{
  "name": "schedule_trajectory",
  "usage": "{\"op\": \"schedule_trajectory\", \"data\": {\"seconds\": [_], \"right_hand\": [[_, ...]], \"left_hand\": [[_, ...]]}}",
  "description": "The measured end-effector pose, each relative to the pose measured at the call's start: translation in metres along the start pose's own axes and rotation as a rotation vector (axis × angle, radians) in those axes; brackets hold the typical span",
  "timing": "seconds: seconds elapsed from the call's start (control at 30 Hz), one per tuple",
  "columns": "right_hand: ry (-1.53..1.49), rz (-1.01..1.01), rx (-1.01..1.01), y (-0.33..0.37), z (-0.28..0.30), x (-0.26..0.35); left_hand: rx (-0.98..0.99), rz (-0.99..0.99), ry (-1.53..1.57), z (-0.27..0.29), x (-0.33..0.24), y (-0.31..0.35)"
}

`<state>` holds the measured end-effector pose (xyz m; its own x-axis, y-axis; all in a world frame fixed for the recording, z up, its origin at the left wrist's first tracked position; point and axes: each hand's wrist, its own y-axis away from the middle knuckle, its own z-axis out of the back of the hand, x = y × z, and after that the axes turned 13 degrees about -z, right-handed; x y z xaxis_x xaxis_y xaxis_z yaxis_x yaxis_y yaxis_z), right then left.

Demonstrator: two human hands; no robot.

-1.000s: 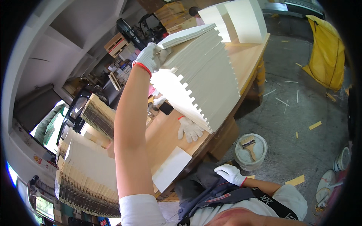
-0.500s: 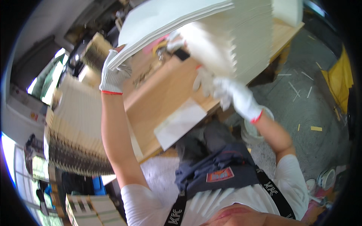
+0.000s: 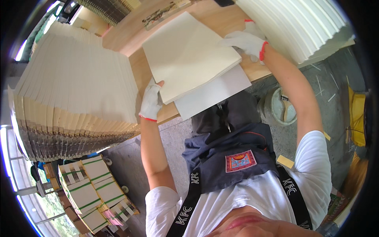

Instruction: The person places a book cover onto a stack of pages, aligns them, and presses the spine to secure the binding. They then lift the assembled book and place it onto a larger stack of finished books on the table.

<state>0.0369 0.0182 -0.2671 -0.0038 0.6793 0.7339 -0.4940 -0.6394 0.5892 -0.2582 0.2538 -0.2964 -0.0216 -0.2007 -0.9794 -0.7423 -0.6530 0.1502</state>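
Note:
A thin stack of cream paper sheets [image 3: 193, 55] lies tilted on the wooden table, over a white sheet [image 3: 215, 91] that sticks out along its near edge. My left hand [image 3: 151, 99], in a white knitted glove with a red cuff, grips the stack's left edge, thumb on top and the other fingers hidden beneath. At the right edge, my gloved right hand [image 3: 246, 42] has its fingers stretched toward the stack, fingertips touching its border. A loose white glove [image 3: 252, 28] lies just beyond that hand.
Tall piles of white sheets [image 3: 292, 27] stand at the right of the table [image 3: 136, 65]. On the left rises a big pile of paper blocks [image 3: 75, 75] with brown, dark edges. A white bucket [image 3: 276, 106] sits on the floor, right of my legs. Strapped cartons [image 3: 94, 189] stand lower left.
The stack of sheets, held up high in my left hand before, has come down onto the table over the white sheet. My right hand has moved up to the stack's right edge.

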Motion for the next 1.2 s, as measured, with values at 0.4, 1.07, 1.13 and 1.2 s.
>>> {"op": "schedule_trajectory", "data": {"seconds": [0.4, 1.07, 1.13, 1.2], "right_hand": [[0.175, 0.049, -0.110, -0.020, -0.019, -0.021], [0.639, 0.346, -0.686, 0.031, -0.071, -0.098], [0.619, 0.354, -0.672, 0.031, -0.072, -0.097], [0.632, 0.362, -0.677, 0.031, -0.069, -0.100]], "left_hand": [[-0.002, 0.094, -0.476, 0.007, 0.022, -0.009], [-0.028, -0.712, -1.377, 0.000, 0.070, 0.082], [-0.021, -0.692, -1.373, -0.001, 0.066, 0.084], [-0.017, -0.711, -1.382, -0.002, 0.068, 0.083]]}}
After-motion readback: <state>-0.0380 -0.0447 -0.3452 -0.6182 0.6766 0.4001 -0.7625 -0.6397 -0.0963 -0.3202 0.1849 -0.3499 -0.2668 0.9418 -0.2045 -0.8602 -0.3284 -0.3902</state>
